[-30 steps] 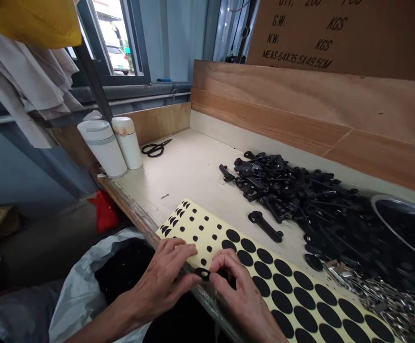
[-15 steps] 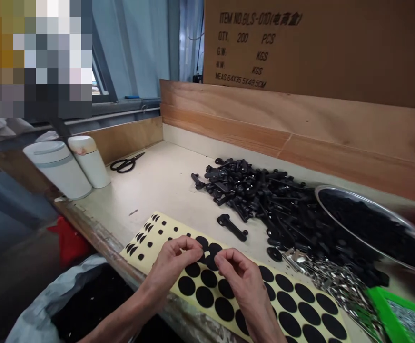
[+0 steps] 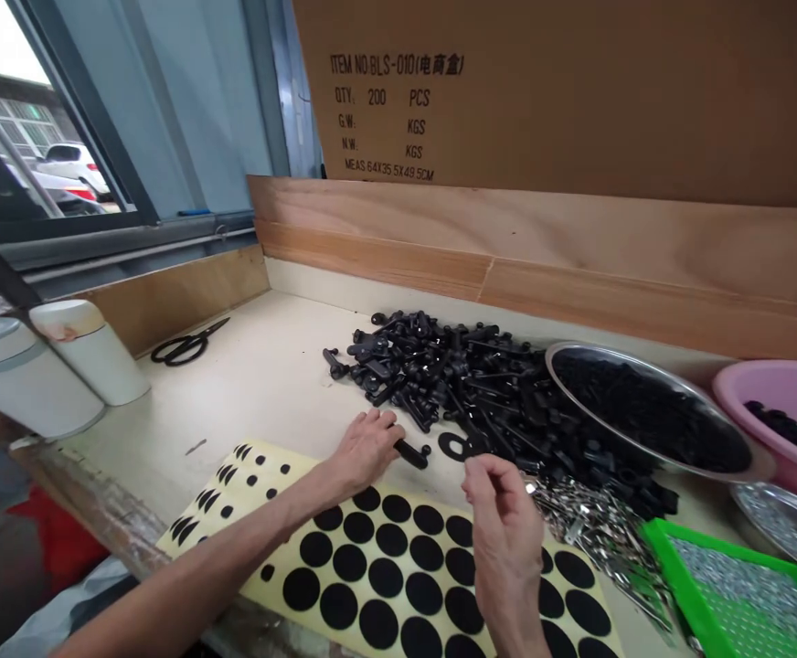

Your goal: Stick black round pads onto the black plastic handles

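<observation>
My left hand (image 3: 364,450) rests at the near edge of the parts, its fingers curled over a loose black plastic lever (image 3: 413,454). My right hand (image 3: 501,530) is raised with its fingertips pinched together at the edge of a black rubber ring (image 3: 453,446). Behind both hands lies a heap of similar black plastic levers (image 3: 453,375). A yellow backing sheet (image 3: 271,475) with rows of round black stickers lies under my forearm and right hand.
A steel bowl of black parts (image 3: 645,411) and a pink basin (image 3: 782,411) stand at the right. Metal clips (image 3: 597,539) spill beside a green tray (image 3: 734,585). Scissors (image 3: 185,345) and white bottles (image 3: 90,352) stand at the left, below a cardboard carton (image 3: 508,91).
The view has turned right, showing the pink basin and green tray. My hands have parted from the sticker sheet. My left hand has reached the loose lever, and the black ring now shows near my right fingertips.
</observation>
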Demonstrator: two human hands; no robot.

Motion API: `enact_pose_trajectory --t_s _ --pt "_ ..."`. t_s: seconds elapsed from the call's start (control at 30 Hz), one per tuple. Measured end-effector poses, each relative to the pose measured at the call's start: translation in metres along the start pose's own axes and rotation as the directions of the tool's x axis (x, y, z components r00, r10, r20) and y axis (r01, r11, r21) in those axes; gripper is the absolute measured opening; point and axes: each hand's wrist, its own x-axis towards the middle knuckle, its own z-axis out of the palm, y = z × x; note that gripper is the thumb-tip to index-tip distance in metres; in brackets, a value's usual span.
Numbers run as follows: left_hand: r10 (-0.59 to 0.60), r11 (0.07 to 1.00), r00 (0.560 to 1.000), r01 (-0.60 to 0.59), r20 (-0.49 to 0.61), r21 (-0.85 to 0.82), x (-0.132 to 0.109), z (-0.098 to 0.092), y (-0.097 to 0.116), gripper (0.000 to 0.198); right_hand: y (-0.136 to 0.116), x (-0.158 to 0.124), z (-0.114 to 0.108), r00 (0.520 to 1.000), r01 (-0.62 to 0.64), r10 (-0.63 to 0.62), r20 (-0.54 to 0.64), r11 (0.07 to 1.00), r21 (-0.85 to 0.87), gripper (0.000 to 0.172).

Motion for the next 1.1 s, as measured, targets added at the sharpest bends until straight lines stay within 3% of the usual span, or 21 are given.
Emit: enact_pose_trajectory --t_s 0.07,0.2,0.3,0.37,0.47,0.57,0.8,1.1 --pt "-0.043 0.997 0.999 0.044 0.016 -0.071 0.004 -0.003 -0.001 0.006 -0.002 0.001 0.001 0.998 -0.025 0.025 0.051 1.0 -0.002 0.026" --pt "-0.217 0.927 0.974 0.225 0.062 -0.301 -0.012 -0.014 -0.002 0.029 0.001 -0.002 0.005 0.976 -0.132 0.123 0.182 0.99 0.041 0.028" --pt "-0.384 0.629 0.902 0.411 0.196 -0.66 -0.029 -0.015 -0.001 0.032 0.005 -0.008 0.009 0.912 -0.304 0.261 0.317 0.948 0.094 0.028" --pt "-0.402 0.415 0.876 0.434 0.267 -0.8 -0.036 -0.011 0.001 0.029 0.007 -0.012 0.013 0.861 -0.402 0.329 0.388 0.908 0.122 0.028" --pt "-0.32 0.259 0.896 0.394 0.306 -0.882 -0.038 -0.006 0.005 0.026 0.008 -0.015 0.017 0.823 -0.466 0.339 0.455 0.862 0.2 0.026" --pt "-0.235 0.139 0.905 0.391 0.354 -0.91 -0.037 -0.004 0.006 0.023 0.011 -0.014 0.02 0.822 -0.483 0.338 0.458 0.84 0.246 0.023" --pt "-0.262 0.061 0.908 0.354 0.327 -0.933 -0.036 -0.003 -0.001 0.026 0.015 -0.011 0.022 0.818 -0.528 0.421 0.392 0.82 0.222 0.027" --pt "-0.234 0.065 0.922 0.331 0.308 -0.941 -0.038 0.002 0.004 0.03 0.019 -0.013 0.026 0.821 -0.529 0.452 0.35 0.832 0.165 0.031"
